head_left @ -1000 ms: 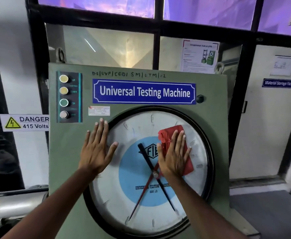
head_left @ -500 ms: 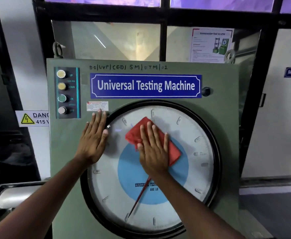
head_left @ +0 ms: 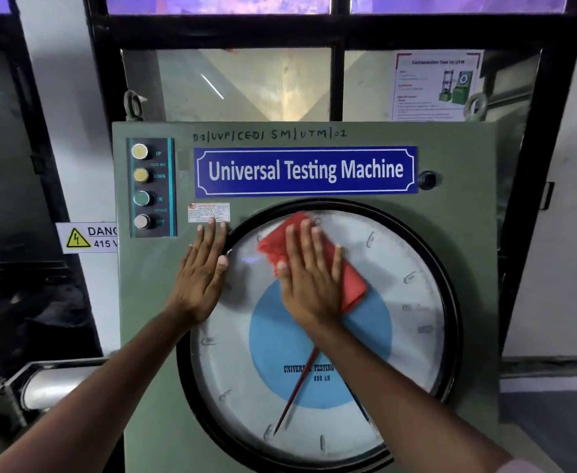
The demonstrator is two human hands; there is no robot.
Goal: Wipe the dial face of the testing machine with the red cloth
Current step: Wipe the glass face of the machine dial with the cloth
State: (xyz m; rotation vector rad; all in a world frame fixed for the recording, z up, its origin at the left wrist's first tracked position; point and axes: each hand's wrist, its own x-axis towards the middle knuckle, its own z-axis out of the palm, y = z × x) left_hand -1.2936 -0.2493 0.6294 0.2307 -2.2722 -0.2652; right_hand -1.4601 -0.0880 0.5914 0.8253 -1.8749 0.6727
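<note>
The round dial face with a black rim, white scale and blue centre fills the lower part of the green machine panel. A folded red cloth lies flat against the upper part of the dial glass. My right hand presses on the cloth with fingers spread, covering most of it. My left hand rests flat on the green panel at the dial's upper left rim, holding nothing. A red pointer shows below my right wrist.
A column of push buttons sits at the panel's upper left, beside a blue "Universal Testing Machine" nameplate. A small black knob is right of the nameplate. A yellow danger sign hangs left of the machine.
My right hand has slid the red cloth from the dial's right side leftwards and up to the top of the dial. My left hand has stayed on the panel.
</note>
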